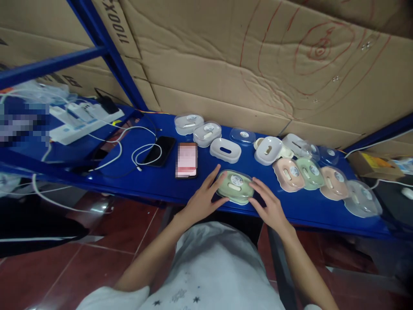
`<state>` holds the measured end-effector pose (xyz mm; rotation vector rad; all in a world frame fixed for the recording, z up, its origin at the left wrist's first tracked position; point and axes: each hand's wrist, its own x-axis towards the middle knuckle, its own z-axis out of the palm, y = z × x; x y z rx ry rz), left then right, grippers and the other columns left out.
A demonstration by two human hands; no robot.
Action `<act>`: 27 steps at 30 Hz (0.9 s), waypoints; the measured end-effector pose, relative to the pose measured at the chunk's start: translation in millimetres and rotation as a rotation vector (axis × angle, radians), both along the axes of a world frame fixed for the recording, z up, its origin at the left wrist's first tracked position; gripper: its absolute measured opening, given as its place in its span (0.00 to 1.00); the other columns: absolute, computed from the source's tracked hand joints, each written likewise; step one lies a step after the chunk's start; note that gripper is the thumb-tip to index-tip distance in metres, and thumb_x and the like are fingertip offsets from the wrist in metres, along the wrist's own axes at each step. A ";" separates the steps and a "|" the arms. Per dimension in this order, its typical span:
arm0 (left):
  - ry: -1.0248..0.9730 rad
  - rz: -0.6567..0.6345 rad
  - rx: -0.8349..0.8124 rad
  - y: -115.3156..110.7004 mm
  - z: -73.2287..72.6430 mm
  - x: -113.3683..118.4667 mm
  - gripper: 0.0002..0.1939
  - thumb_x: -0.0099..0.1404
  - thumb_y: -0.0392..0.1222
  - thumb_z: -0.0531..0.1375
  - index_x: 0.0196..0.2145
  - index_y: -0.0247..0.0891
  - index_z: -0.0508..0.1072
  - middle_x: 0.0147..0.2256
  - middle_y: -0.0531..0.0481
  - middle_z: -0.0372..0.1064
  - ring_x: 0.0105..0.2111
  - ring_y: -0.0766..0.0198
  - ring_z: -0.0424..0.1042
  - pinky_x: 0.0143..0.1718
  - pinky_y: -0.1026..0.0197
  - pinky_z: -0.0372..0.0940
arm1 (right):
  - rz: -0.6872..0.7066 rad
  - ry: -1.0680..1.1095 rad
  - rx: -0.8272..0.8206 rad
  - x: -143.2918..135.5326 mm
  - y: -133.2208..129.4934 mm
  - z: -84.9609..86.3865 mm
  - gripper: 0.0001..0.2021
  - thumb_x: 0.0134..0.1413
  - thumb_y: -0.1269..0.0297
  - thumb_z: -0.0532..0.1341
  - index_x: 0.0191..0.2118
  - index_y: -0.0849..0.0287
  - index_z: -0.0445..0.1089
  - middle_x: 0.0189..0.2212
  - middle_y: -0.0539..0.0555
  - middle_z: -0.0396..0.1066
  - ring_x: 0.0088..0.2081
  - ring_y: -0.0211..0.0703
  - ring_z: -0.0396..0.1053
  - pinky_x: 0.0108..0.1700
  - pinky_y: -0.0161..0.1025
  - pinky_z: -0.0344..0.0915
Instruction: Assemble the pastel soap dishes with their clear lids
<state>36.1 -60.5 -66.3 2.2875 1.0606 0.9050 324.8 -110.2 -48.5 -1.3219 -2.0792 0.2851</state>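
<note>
A light green soap box (236, 188) with a clear lid, a round sticker and a pale oblong piece in its middle is at the table's front edge. My left hand (206, 196) holds its left side, thumb at the near edge and fingers spread along the far edge. On the opposite side, my right hand (268, 206) grips the box with thumb and fingertips. Just beyond it lies a white oval tray (225, 150) with a slot. A white soap box base (268, 150) stands to the right of that tray.
Lidded boxes stand back left, including a white one (207, 134); pink (288, 174) and green (309, 173) ones are at right. A loose clear lid (242, 136) lies behind. Left are a lit phone (187, 160), a dark phone (160, 151), cables and a power strip (87, 127).
</note>
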 end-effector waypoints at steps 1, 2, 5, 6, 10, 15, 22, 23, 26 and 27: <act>0.006 -0.012 -0.005 0.3 0.1 0.1 0.46 0.75 0.48 0.65 0.78 0.56 0.43 0.78 0.43 0.43 0.76 0.48 0.52 0.71 0.44 0.63 | 0.002 -0.012 0.000 -2.7 -1.4 -2.6 0.29 0.73 0.56 0.62 0.74 0.44 0.59 0.72 0.58 0.63 0.71 0.55 0.64 0.71 0.57 0.66; 0.007 -0.018 -0.003 0.5 -0.1 0.1 0.44 0.75 0.47 0.64 0.78 0.56 0.45 0.77 0.43 0.47 0.75 0.50 0.54 0.72 0.45 0.61 | 0.002 -0.030 0.005 -5.1 -1.5 -3.8 0.31 0.72 0.56 0.63 0.75 0.43 0.57 0.73 0.58 0.60 0.72 0.57 0.62 0.71 0.59 0.65; 0.005 -0.020 0.028 0.4 -1.4 0.4 0.38 0.76 0.47 0.63 0.77 0.55 0.51 0.76 0.44 0.50 0.75 0.52 0.55 0.74 0.44 0.59 | 0.017 -0.099 0.063 -10.2 0.3 -5.1 0.37 0.70 0.55 0.65 0.78 0.41 0.50 0.75 0.60 0.55 0.73 0.60 0.59 0.71 0.62 0.65; 0.010 -0.027 0.040 0.3 -1.8 0.5 0.37 0.76 0.46 0.63 0.76 0.55 0.53 0.76 0.44 0.49 0.75 0.52 0.54 0.74 0.44 0.58 | 0.016 -0.117 0.090 -11.6 0.5 -6.5 0.38 0.70 0.56 0.65 0.79 0.40 0.48 0.76 0.60 0.55 0.73 0.60 0.60 0.71 0.62 0.65; 0.043 -0.047 0.057 -0.1 -1.1 1.1 0.36 0.77 0.47 0.61 0.76 0.56 0.52 0.78 0.45 0.44 0.76 0.50 0.52 0.73 0.43 0.60 | -0.043 -0.141 0.175 -16.9 -5.0 -19.8 0.42 0.69 0.59 0.66 0.79 0.38 0.44 0.75 0.57 0.55 0.71 0.61 0.63 0.70 0.60 0.67; 0.089 -0.042 0.030 -0.1 1.7 2.1 0.34 0.79 0.47 0.59 0.76 0.55 0.53 0.79 0.45 0.41 0.76 0.49 0.53 0.70 0.45 0.64 | -0.082 -0.123 0.195 -17.9 -15.4 -26.3 0.42 0.68 0.61 0.66 0.79 0.39 0.46 0.75 0.56 0.55 0.71 0.61 0.63 0.70 0.59 0.68; 0.065 0.081 0.174 -5.1 7.1 2.4 0.31 0.75 0.44 0.63 0.72 0.50 0.61 0.73 0.38 0.54 0.72 0.44 0.59 0.70 0.38 0.63 | 0.009 -0.093 0.068 1.5 41.9 21.7 0.23 0.77 0.60 0.52 0.72 0.44 0.65 0.67 0.54 0.71 0.68 0.53 0.68 0.71 0.58 0.65; 0.078 0.111 0.209 -6.3 8.8 1.5 0.31 0.75 0.43 0.63 0.71 0.49 0.62 0.71 0.37 0.56 0.71 0.43 0.60 0.69 0.38 0.64 | 0.019 -0.096 0.060 0.7 58.7 26.9 0.24 0.78 0.62 0.49 0.73 0.45 0.64 0.68 0.54 0.69 0.70 0.51 0.65 0.72 0.58 0.63; 0.139 0.179 0.281 -9.2 15.1 -2.9 0.27 0.73 0.43 0.64 0.67 0.44 0.66 0.64 0.36 0.64 0.65 0.42 0.67 0.65 0.38 0.68 | 0.126 -0.198 0.033 -8.2 106.3 32.6 0.27 0.77 0.67 0.45 0.75 0.49 0.59 0.73 0.54 0.62 0.74 0.48 0.57 0.74 0.58 0.58; 0.160 0.198 0.294 -9.8 17.1 -4.5 0.26 0.73 0.43 0.65 0.66 0.43 0.67 0.62 0.36 0.67 0.63 0.42 0.69 0.63 0.39 0.69 | 0.160 -0.254 0.018 -11.7 117.7 32.1 0.27 0.77 0.68 0.45 0.75 0.51 0.58 0.73 0.55 0.61 0.75 0.49 0.56 0.74 0.59 0.57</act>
